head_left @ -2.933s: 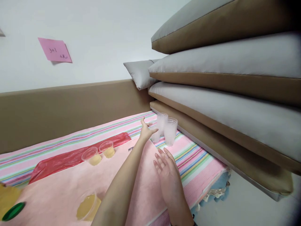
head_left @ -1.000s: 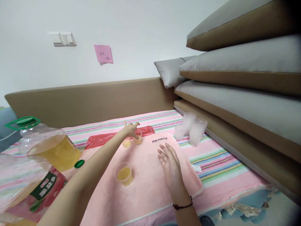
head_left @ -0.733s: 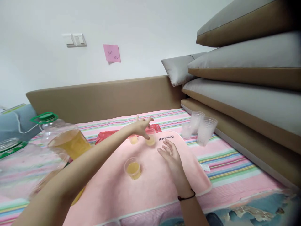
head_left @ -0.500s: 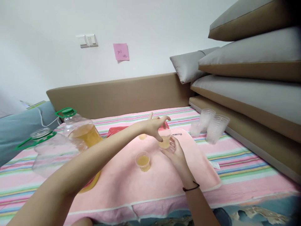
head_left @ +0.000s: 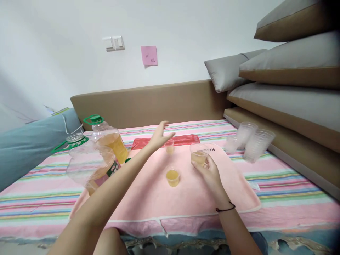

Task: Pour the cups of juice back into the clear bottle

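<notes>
Around a clear plastic cup (head_left: 198,156) part-filled with yellowish liquid, the fingers of my right hand (head_left: 210,174) are closed, over the right part of the pink towel (head_left: 148,209). My left hand (head_left: 160,136) reaches forward with its fingers apart and nothing in them, close to the left of a second cup (head_left: 169,147) of pale liquid. A third cup (head_left: 173,177), with yellow liquid, stands upright on the towel between my forearms. My left forearm hides part of the towel and the front of the nearer jug (head_left: 89,166).
Behind the nearer jug stands a green-capped jug (head_left: 108,141) of amber liquid. A red plastic sheet or bag (head_left: 186,140) lies behind the cups. Stacked clear cups (head_left: 257,145) lean at the right, beside piled cushions (head_left: 287,95). The striped cloth (head_left: 32,198) spreads beneath everything.
My left hand has moved left and away from the cup in my right hand, toward the far cup. My right hand still holds its cup. The view has shifted left.
</notes>
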The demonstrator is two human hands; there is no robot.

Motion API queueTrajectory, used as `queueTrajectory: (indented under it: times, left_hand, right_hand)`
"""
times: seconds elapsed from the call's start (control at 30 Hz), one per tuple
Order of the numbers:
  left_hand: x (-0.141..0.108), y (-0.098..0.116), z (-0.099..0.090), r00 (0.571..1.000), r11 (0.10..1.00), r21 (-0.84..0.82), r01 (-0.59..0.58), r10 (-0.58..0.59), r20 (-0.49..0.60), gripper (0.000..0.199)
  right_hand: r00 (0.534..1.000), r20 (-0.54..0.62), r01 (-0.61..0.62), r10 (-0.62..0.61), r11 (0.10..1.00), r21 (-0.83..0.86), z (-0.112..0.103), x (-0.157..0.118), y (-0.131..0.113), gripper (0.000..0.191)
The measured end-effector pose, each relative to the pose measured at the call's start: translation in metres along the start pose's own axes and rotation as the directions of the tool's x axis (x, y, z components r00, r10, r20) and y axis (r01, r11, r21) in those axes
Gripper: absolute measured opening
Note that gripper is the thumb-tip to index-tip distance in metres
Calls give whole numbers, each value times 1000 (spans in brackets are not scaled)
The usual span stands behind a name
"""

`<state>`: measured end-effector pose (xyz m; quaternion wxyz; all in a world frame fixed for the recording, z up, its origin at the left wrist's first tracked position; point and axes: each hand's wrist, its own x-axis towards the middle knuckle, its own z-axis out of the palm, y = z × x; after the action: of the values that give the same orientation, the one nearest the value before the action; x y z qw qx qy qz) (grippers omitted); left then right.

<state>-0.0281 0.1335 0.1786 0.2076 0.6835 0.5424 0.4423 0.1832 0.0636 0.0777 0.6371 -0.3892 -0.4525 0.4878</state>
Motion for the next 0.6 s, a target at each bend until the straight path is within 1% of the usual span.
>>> queueTrajectory:
  times: [0.07,0.13,0.17,0.23,0.33,0.43,0.53,0.6]
  left_hand:
    - [-9,-41,0,991,993,-25,111,-113,-70,63]
    - [-19,-75,5,978,979,-64,191,-196,-69,72]
    - [-23,-89,9,974,973,-87,212,-217,-59,78]
    - [-26,-111,22,964,959,-136,250,-259,-60,87]
    - [-17,-129,46,951,937,-222,271,-296,-91,92]
    - [-2,-138,67,947,920,-308,244,-294,-127,89]
    - [8,-142,78,950,908,-370,197,-270,-157,84]
    - [8,-139,78,956,904,-395,161,-242,-164,82]
  right_hand:
    - [1000,-18,12,-12,1000,-5,-2,1,-2,60]
    - [999,-35,22,-23,1000,-15,-3,3,-4,58]
    - [999,-38,20,-20,1000,-18,-4,4,-4,57]
    - [999,-41,1,-1,1000,-11,-3,5,-5,56]
    - [997,-66,-30,31,999,18,-1,8,-5,60]
    - [997,-62,-37,38,999,27,1,11,-5,60]
    - [998,-58,-32,33,999,20,1,14,-3,60]
    - [998,-62,-24,25,1000,12,1,15,-2,62]
